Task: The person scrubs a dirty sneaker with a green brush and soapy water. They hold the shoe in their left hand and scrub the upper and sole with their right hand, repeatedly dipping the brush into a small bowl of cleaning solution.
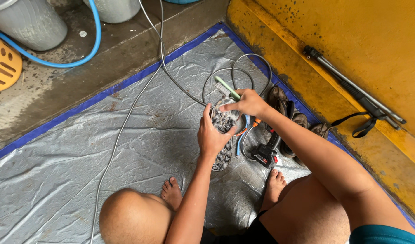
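Note:
My left hand [212, 135] grips a dark patterned shoe [224, 131] by its side, sole turned up. My right hand [246, 103] holds a light green brush [228, 88] with its bristles against the toe end of the shoe. Both hands work above a grey plastic sheet [126, 149] with a blue border. My bare knees and feet show at the bottom of the view.
A black power tool [265, 156] and brown shoes [289, 115] lie right of the held shoe. A coiled grey hose [243, 72] runs back across the sheet. Grey buckets [31, 22], a blue hose [81, 58], a yellow basket [2, 68] stand far left. A tripod [352, 88] leans on the yellow wall.

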